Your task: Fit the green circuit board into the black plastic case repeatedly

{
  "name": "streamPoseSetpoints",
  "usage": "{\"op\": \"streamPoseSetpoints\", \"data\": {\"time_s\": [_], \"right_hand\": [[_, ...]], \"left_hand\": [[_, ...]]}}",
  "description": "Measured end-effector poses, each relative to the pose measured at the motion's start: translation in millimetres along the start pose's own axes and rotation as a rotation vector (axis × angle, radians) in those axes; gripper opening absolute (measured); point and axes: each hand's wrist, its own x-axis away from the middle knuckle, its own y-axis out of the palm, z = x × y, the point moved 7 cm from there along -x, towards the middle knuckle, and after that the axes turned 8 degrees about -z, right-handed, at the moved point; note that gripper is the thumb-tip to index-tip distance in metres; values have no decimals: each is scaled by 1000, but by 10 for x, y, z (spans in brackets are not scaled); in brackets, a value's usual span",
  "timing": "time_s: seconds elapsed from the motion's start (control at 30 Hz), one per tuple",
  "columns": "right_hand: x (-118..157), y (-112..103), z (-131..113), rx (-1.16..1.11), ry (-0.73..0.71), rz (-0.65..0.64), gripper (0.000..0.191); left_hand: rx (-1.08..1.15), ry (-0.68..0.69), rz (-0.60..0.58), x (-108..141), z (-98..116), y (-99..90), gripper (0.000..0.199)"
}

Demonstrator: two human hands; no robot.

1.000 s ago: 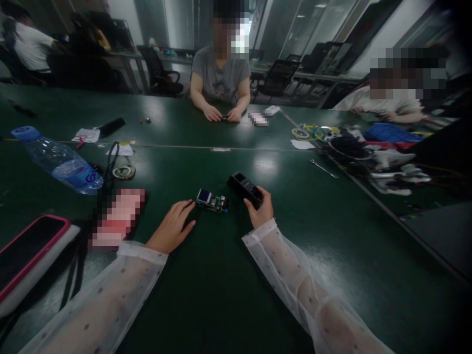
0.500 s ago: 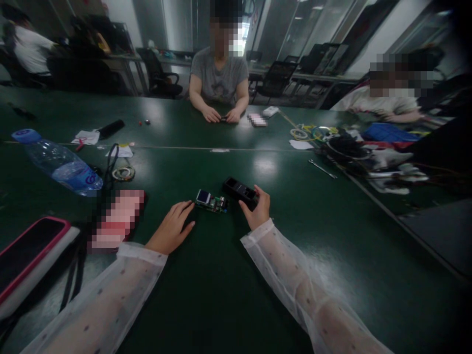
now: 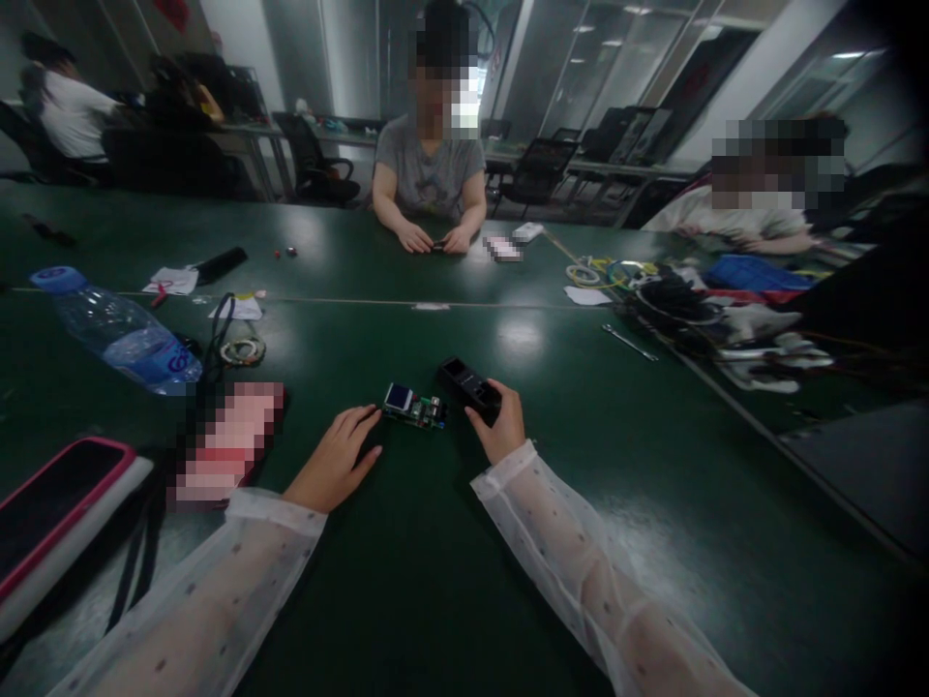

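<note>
Counter [image 3: 406,600], dark green and glossy, fills most of the scene. A person in a gray shirt [image 3: 432,169] sits at its far side. A heap of cables and parts [image 3: 689,300] lies at far right, a blue-capped bottle [image 3: 120,334] at left, a pink-rimmed phone [image 3: 69,484] at near left. Between them, the right hand [image 3: 504,423] pinches a black case [image 3: 468,381] between thumb and fingers. The left hand [image 3: 335,455] is loosely spread, palm down, fingertips at the left end of a circuit board [image 3: 415,408]; whether they touch it, I cannot tell. This board lies just left of the case. Smaller still, a wrench [image 3: 630,343] rests farther right.
</note>
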Motion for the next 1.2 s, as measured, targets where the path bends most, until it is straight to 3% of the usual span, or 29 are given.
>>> {"op": "streamPoseSetpoints", "data": {"time_s": [0.37,0.53,0.67,0.83,1.2], "right_hand": [[-6,-29,-25,15,-21,43,51],[16,-103,-202,-139,-69,98,52],[82,-38,-442,-265,-124,27,54],[139,88,-656,-247,-198,-114,54],[151,317,-660,-155,-229,-337,59]], "left_hand": [[-3,3,8,3,22,-23,48],[-9,15,14,-6,33,-22,47],[0,25,28,-4,31,-26,47],[7,43,41,-1,33,-26,48],[2,13,51,14,18,-18,54]]}}
